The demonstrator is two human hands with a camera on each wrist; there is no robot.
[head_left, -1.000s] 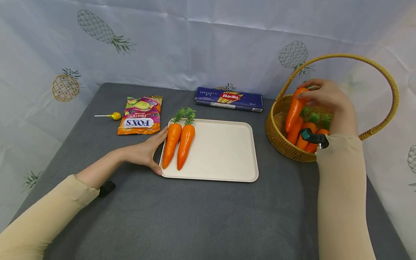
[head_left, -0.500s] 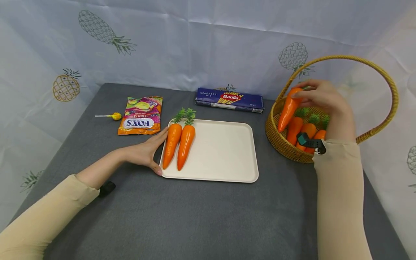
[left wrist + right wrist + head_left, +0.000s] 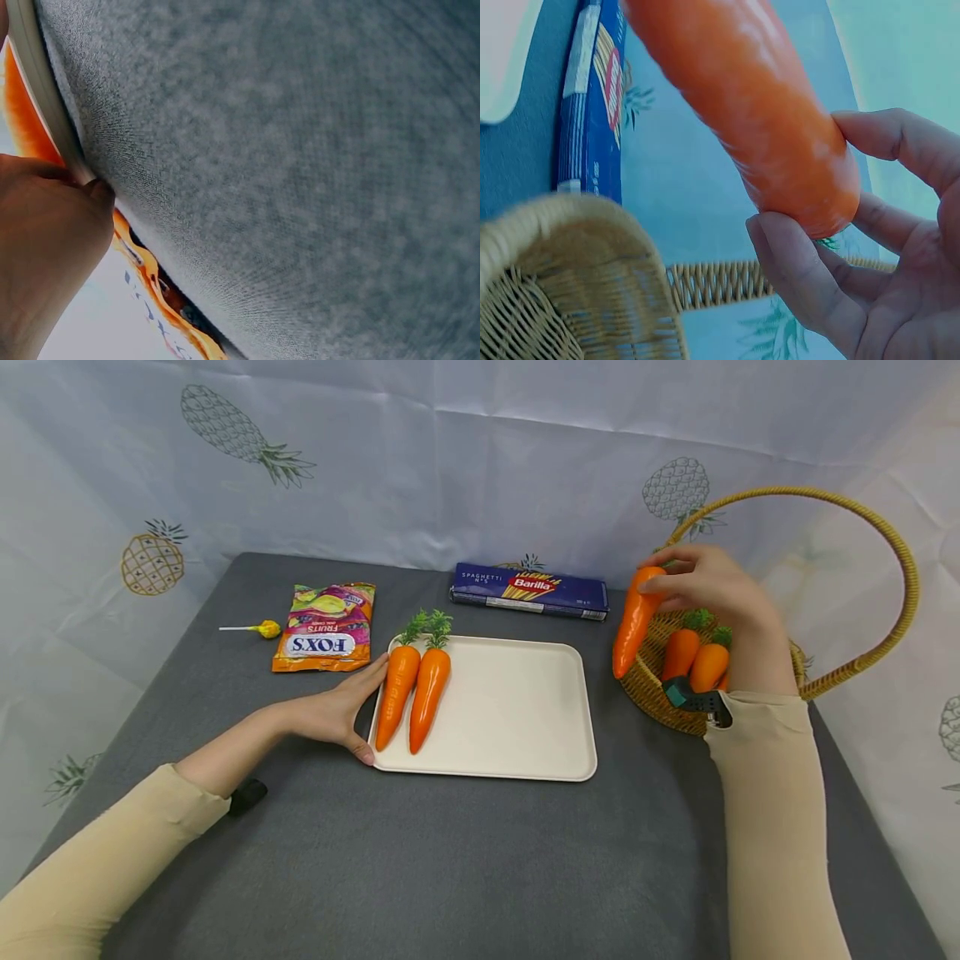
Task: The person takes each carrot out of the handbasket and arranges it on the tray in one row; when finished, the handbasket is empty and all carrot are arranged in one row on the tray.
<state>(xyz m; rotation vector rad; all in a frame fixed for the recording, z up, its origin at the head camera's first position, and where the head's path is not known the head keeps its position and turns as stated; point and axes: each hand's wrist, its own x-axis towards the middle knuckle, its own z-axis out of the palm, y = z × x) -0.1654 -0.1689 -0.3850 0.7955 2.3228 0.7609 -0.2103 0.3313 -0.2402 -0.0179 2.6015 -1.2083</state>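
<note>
My right hand (image 3: 708, 581) pinches an orange carrot (image 3: 636, 622) by its thick top, between thumb and fingers. The carrot hangs tip down over the left rim of a wicker basket (image 3: 637, 689). In the right wrist view the carrot (image 3: 757, 112) shows large, with a bit of green leaf behind the fingers. Inside the basket lie more carrots (image 3: 681, 653), partly hidden by my wrist. My left hand (image 3: 333, 710) touches the left edge of a cream tray (image 3: 517, 710), thumb and fingers spread. Two carrots (image 3: 430, 697) with green tops lie side by side on the tray's left part.
Behind the tray lies a blue spaghetti box (image 3: 529, 591). A candy bag (image 3: 325, 627) and a yellow lollipop (image 3: 267, 628) lie at the back left. The basket's tall handle (image 3: 892, 539) arches above and to the right of my right hand. A pineapple-print cloth (image 3: 450, 460) hangs behind the table.
My right hand has moved left with the carrot, from above the inside of the basket to its left rim. The left hand and the tray stay in place.
</note>
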